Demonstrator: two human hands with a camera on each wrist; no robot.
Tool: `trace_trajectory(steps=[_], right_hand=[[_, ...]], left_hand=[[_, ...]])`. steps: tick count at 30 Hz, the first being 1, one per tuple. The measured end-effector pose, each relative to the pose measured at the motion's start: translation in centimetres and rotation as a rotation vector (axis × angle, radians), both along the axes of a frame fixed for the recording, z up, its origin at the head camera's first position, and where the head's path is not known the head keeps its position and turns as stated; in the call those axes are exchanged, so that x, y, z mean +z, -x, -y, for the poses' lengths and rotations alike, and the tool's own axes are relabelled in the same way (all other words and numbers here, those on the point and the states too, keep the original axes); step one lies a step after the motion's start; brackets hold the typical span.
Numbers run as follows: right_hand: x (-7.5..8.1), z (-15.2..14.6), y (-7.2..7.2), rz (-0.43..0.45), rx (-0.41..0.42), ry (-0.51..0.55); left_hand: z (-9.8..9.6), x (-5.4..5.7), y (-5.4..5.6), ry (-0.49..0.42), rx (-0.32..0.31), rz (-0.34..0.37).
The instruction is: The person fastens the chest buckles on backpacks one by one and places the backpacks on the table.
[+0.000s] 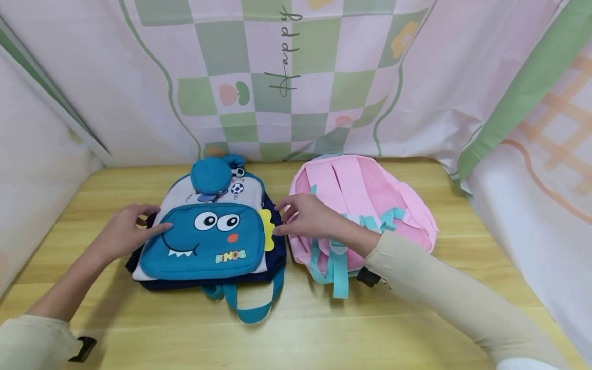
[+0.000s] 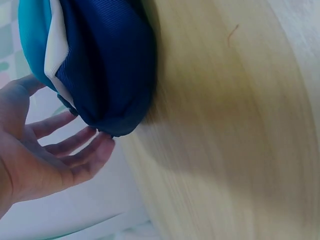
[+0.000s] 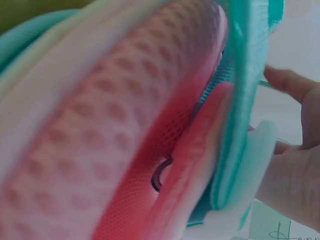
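A blue and grey dinosaur backpack (image 1: pixel 203 252) lies on its back on the wooden table, its eyes-and-teeth front pocket facing up. At its left edge is my left hand (image 1: pixel 124 230), the thumb over the front pocket and the loosely bent fingers along the side. In the left wrist view those fingers meet the bag's dark blue side (image 2: pixel 107 65). My right hand (image 1: pixel 311 218) hovers at the bag's right edge near the yellow scalloped trim (image 1: pixel 268 230), thumb and fingers apart with nothing gripped. Beneath the right wrist lies a pink backpack (image 1: pixel 351 180), straps upward.
A round blue pouch (image 1: pixel 211 176) hangs from a clip at the top of the dinosaur bag. A blue strap (image 1: pixel 254 314) loops toward the table's front. Teal straps (image 1: pixel 340 277) trail from the pink bag. Checkered cloth (image 1: pixel 314 77) stands behind the table (image 1: pixel 287 339).
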State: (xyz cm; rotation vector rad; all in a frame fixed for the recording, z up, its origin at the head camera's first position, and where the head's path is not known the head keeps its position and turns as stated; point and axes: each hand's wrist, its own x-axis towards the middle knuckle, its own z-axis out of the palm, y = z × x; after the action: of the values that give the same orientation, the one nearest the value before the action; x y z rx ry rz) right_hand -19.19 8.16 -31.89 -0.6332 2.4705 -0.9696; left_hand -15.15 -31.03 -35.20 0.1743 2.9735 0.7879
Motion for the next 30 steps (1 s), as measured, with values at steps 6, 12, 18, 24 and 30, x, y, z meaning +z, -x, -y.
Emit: trace_trajectory(steps=[6, 12, 18, 24, 30], right_hand=[[-0.2, 0.6, 0.2, 0.045, 0.023, -0.053], [-0.7, 1.2, 0.5, 0.082, 0.039, -0.077], [-0.9, 1.6, 0.6, 0.103, 0.017, -0.075], [-1.0, 1.5, 0.4, 0.098, -0.007, -0.018], [-0.9, 1.2, 0.0, 0.148, -0.045, 0.088]], left_hand=[[0.2, 0.1, -0.2, -0.025, 0.028, 0.078], [0.4, 0.2, -0.4, -0.041, 0.041, 0.172], [0.4, 0.1, -0.4, -0.060, 0.051, 0.234], [0.5, 0.2, -0.4, -0.055, 0.091, 0.269], [0.6, 0.2, -0.3, -0.070, 0.103, 0.280]])
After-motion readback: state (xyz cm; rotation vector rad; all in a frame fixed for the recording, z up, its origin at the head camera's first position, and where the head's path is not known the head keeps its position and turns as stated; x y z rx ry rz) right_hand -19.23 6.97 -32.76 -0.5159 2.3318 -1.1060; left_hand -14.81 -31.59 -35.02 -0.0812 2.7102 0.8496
